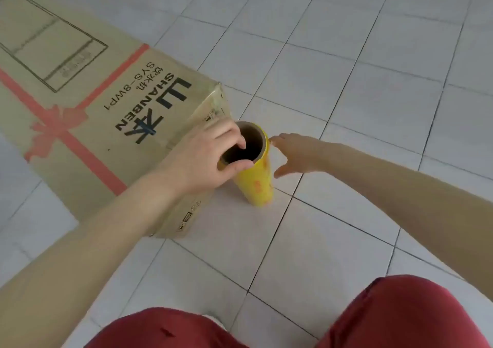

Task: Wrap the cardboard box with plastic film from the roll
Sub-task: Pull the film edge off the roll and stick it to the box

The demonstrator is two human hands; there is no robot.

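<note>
Head view: roll (260, 184) of yellow plastic film stands upright on the tiled floor (346, 107), open cardboard core facing up. Cardboard box (80, 102) lies long-side down just left of the roll, its near end almost touching the roll.

Left hand (202, 158) pinches the roll's top rim, fingers (229, 134) hooked into the core, thumb on the outer wall. Right hand (296, 155) is on the roll's right side, fingers straight and spread, holding nothing; one fingertip looks to be at the upper rim, contact uncertain.

No loose film tail visible, and no film on the box. Wrapping looks not yet begun.

Risks, as judged:
- Roll is tall on a narrow base; a sideways tug at the rim could tip it and send it rolling over the smooth tiles.
- Film edge may be hard to find; picking at it could tear a strip or let it cling to itself.

Around: red-clad knees (400, 315) near side of the roll. The box sits flat on the floor, so passing film underneath means lifting or tipping it.
</note>
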